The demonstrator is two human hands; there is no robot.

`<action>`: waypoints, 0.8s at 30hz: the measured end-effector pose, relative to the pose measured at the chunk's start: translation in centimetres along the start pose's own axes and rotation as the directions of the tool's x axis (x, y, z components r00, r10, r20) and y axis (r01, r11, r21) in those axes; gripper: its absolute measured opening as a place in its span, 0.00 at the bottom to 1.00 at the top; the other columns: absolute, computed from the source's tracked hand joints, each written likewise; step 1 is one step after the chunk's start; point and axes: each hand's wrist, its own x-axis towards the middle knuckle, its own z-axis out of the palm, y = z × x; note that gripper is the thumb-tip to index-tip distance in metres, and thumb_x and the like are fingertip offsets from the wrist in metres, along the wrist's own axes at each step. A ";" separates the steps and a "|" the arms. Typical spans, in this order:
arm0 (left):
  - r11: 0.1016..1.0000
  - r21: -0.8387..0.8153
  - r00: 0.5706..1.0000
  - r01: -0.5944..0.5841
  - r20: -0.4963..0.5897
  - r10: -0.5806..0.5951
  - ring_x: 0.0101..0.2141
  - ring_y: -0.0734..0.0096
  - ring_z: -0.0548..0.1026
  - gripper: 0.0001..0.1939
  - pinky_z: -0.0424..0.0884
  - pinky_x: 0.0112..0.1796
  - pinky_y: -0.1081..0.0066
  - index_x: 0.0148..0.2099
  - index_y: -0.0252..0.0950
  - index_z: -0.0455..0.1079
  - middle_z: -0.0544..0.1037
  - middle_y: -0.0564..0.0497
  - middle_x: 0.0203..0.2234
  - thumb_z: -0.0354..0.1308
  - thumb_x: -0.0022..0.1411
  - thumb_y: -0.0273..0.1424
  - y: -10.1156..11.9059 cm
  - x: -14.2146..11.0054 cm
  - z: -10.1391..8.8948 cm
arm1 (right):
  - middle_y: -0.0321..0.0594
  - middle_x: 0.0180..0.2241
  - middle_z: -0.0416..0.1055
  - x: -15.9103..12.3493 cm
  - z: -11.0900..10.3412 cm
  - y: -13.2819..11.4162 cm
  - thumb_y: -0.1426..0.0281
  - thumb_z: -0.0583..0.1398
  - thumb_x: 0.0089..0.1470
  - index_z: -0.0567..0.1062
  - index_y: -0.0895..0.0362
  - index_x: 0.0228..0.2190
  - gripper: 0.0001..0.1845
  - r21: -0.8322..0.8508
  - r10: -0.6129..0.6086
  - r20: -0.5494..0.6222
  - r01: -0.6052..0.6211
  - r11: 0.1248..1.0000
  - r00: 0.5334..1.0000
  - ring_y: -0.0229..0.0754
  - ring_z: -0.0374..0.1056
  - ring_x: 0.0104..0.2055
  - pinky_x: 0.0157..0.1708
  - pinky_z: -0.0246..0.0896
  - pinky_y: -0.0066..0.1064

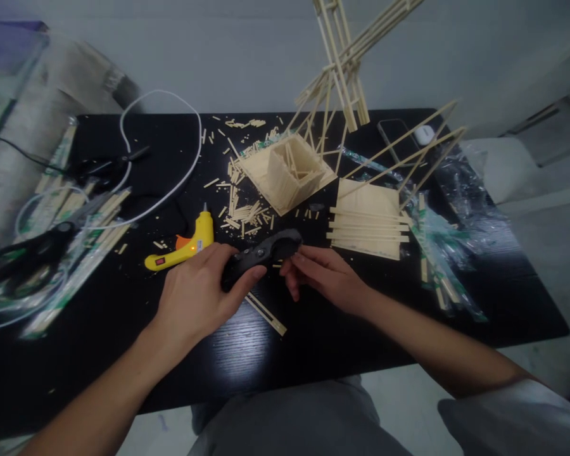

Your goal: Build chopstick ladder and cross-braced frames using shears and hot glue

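My left hand (197, 285) is closed around a black hand tool (278, 244) with screws in its body and a rounded, hooked far end; its exact kind is unclear. Close by that end, my right hand (330, 275) has its thumb and fingers pinched together, and whatever is between them is too small to make out. Below the tool, thin wooden sticks (268, 315) lie on the black table, partly hidden by my left hand. A yellow hot glue gun (190, 247) with an orange trigger and a lit light lies just beyond my left hand.
Behind my hands stand a wooden base with a stick-walled box (292, 174) and a tall stick frame (344, 69). Cut stick pieces (244, 212) litter the middle. Scissors (42, 247), bagged sticks (80, 253) and a white cable are left; a square board (368, 196) and plastic wrappers (449, 244) right.
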 end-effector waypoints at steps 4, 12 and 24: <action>0.996 -0.061 0.998 -0.058 0.021 0.059 0.42 0.48 0.83 0.33 0.73 0.41 0.55 0.48 0.36 0.77 0.84 0.42 0.42 0.45 0.73 0.59 0.0 -0.2 0.2 | 0.35 0.28 0.71 -0.3 0.2 -0.3 0.52 0.63 0.71 0.78 0.59 0.38 0.21 -0.184 -0.118 -0.030 0.110 0.977 0.993 0.37 0.70 0.29 0.32 0.69 0.30; 0.995 -0.068 0.997 -0.072 0.017 0.073 0.40 0.50 0.83 0.31 0.74 0.38 0.57 0.47 0.36 0.78 0.85 0.42 0.40 0.47 0.73 0.57 0.0 -0.5 0.4 | 0.34 0.29 0.70 -0.7 0.3 -1.1 0.56 0.56 0.76 0.74 0.55 0.37 0.19 -0.509 -0.246 -0.014 0.205 0.836 0.969 0.38 0.69 0.31 0.36 0.67 0.30; 0.996 -0.039 0.997 -0.076 0.027 0.077 0.39 0.51 0.82 0.32 0.71 0.38 0.58 0.47 0.36 0.78 0.83 0.42 0.39 0.45 0.73 0.58 0.1 -0.4 0.5 | 0.36 0.29 0.72 -0.7 0.3 -1.3 0.53 0.55 0.76 0.73 0.54 0.35 0.21 -0.594 -0.242 -0.022 0.182 0.784 0.970 0.39 0.70 0.33 0.37 0.66 0.31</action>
